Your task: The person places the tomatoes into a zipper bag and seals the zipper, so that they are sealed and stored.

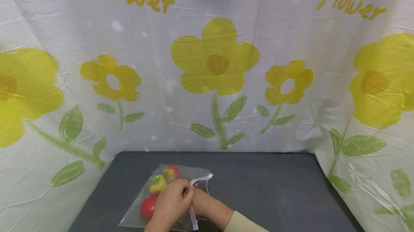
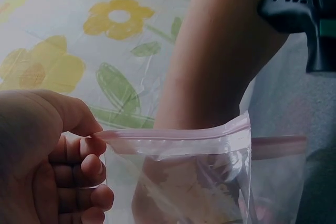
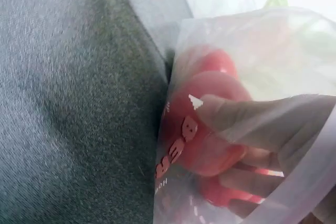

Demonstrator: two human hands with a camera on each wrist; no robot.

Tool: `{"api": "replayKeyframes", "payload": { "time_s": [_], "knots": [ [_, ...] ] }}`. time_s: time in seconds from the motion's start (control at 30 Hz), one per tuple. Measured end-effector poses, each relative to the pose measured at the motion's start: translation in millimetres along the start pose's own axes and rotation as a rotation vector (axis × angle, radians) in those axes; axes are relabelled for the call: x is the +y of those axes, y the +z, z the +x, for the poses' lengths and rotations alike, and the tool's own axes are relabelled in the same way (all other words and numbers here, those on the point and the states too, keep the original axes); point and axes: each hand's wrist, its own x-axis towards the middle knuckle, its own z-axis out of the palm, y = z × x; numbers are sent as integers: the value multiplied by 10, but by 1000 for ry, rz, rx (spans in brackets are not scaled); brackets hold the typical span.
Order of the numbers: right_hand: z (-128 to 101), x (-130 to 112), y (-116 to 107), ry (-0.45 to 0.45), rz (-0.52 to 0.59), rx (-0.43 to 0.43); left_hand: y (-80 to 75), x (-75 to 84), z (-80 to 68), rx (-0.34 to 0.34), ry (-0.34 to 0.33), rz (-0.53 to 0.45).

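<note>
Zip bag point(image 1: 181, 192) of fruit on the dark grey table point(image 1: 275, 189), both hands busy at its mouth.

Left hand point(image 1: 173, 201) pinches the pinkish zipper strip point(image 2: 173, 136) between thumb and curled fingers, holding the opening up. Right hand point(image 1: 202, 203) is shoved inside the bag, fingers point(image 3: 252, 124) curled round a red tomato-looking fruit point(image 3: 205, 129). A yellow-green fruit point(image 1: 157, 183) and a red-yellow one point(image 1: 171, 171) sit further back in the bag. My guess is the thin film is floppy and slick, and bottom-heavy with that round fruit rolling about, so the stiffer zipper edge looks like the only decent place to grab. The table looks matte and grippy. All around hangs a crinkly flower-print sheet point(image 1: 216, 63).
</note>
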Motion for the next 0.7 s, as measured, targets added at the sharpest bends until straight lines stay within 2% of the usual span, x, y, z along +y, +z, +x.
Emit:
{"api": "replayKeyframes", "payload": {
  "time_s": [0.27,0.37,0.47,0.7],
  "knots": [
    [57,59,17,-42,-3,-22,-8,15,-2,-7,0,-1],
    [97,76,35,-35,14,-49,-12,16,-5,-17,-6,-3],
    [123,81,57,-4,82,-66,-15,17,-10,-24,-12,-7],
    [134,46,34,5,84,-103,-8,11,-11,-26,-20,-2]
  ]
}}
